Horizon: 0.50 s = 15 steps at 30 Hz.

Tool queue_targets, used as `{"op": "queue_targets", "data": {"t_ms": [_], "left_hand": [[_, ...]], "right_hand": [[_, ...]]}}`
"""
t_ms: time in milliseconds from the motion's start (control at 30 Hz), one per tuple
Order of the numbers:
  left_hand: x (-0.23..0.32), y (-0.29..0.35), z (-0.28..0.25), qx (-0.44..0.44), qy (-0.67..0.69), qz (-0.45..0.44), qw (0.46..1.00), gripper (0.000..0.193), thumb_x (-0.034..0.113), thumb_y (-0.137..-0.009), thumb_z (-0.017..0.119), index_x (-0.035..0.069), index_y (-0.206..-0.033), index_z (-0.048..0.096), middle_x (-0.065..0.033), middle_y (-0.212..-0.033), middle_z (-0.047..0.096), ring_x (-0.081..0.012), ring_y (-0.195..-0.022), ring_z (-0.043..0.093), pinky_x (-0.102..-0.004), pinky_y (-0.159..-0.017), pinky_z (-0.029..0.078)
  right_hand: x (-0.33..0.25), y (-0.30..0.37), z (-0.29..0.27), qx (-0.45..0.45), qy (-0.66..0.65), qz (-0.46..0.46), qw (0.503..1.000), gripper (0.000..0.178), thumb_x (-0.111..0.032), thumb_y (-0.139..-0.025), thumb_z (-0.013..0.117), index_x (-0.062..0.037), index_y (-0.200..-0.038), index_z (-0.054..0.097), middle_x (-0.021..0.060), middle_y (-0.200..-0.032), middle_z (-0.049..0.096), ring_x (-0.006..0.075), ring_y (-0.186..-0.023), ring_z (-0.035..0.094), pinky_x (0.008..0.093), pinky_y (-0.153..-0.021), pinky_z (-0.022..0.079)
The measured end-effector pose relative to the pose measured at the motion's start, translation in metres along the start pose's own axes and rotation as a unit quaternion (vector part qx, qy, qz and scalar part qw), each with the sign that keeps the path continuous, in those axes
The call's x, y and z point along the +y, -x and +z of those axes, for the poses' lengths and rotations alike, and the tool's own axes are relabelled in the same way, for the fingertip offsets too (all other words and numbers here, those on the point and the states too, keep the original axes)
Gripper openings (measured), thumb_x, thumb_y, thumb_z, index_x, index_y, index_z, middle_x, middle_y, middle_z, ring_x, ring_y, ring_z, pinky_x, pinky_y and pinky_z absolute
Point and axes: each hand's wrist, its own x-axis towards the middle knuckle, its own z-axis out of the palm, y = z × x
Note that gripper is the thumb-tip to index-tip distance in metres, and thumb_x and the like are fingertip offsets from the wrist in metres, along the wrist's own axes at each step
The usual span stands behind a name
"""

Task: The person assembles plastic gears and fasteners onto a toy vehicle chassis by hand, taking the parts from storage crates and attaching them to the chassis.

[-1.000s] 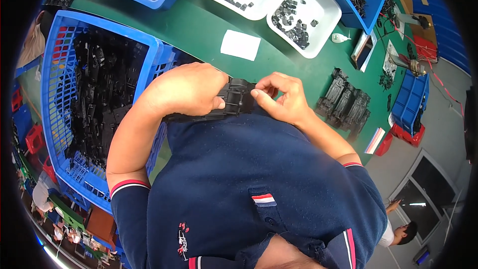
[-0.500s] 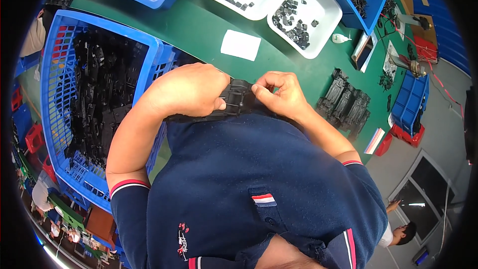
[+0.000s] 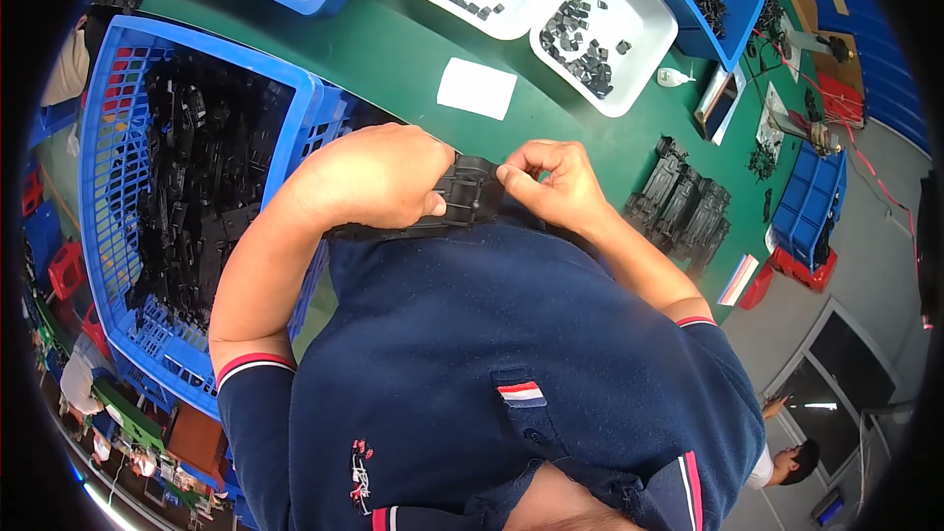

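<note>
In front of my chest is a black moulded plastic part [image 3: 474,189] with ribs and recesses on its upper face. My left hand [image 3: 379,175] is closed around its left portion, thumb lying on top, and hides much of it. At the right end, the thumb and bent forefinger of my right hand [image 3: 559,185] pinch the edge; whether a smaller piece is between those fingertips cannot be seen. Similar black plastic parts [image 3: 678,202] lie side by side on the green table [image 3: 393,59], beyond my right forearm.
A blue crate [image 3: 307,98] full of black parts stands at my left. White trays [image 3: 462,15] [image 3: 644,69] with small black pieces sit ahead, near a white paper [image 3: 477,88]. Blue bins [image 3: 320,5] [image 3: 733,44] stand farther off. A small white bottle [image 3: 674,77] and another person [image 3: 787,462] are at right.
</note>
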Motion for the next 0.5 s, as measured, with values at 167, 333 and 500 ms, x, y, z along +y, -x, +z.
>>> {"op": "queue_targets", "data": {"t_ms": [167, 333, 500], "left_hand": [[0.001, -0.001, 0.0, -0.011, -0.003, -0.002, 1.0, 0.026, 0.013, -0.076, 0.069, -0.007, -0.09, 0.062, -0.0248, -0.089, 0.064, -0.0381, -0.09, 0.063, -0.0427, -0.081, 0.05], [-0.008, -0.004, 0.007, 0.001, -0.015, 0.026, 1.0, 0.031, 0.019, -0.076, 0.067, -0.005, -0.094, 0.06, -0.0242, -0.079, 0.063, -0.0386, -0.082, 0.063, -0.0444, -0.074, 0.048], [-0.008, -0.004, 0.01, 0.01, -0.011, 0.033, 0.999, 0.031, 0.019, -0.076, 0.068, -0.005, -0.094, 0.06, -0.0241, -0.079, 0.064, -0.0387, -0.083, 0.063, -0.0445, -0.074, 0.048]], "right_hand": [[-0.002, -0.001, 0.0, -0.005, 0.009, 0.024, 1.0, 0.017, -0.011, -0.078, 0.064, 0.003, -0.069, 0.064, 0.0083, -0.059, 0.059, 0.0107, -0.052, 0.053, 0.028, -0.049, 0.043], [-0.01, -0.002, 0.001, -0.013, 0.036, 0.05, 0.998, 0.017, -0.012, -0.078, 0.064, 0.0023, -0.068, 0.064, 0.0094, -0.059, 0.06, 0.0125, -0.052, 0.055, 0.0292, -0.05, 0.044], [-0.009, -0.004, 0.001, -0.029, 0.042, 0.057, 0.997, 0.017, -0.013, -0.078, 0.064, 0.0014, -0.069, 0.064, 0.0093, -0.059, 0.06, 0.0133, -0.052, 0.055, 0.0297, -0.05, 0.044]]}}
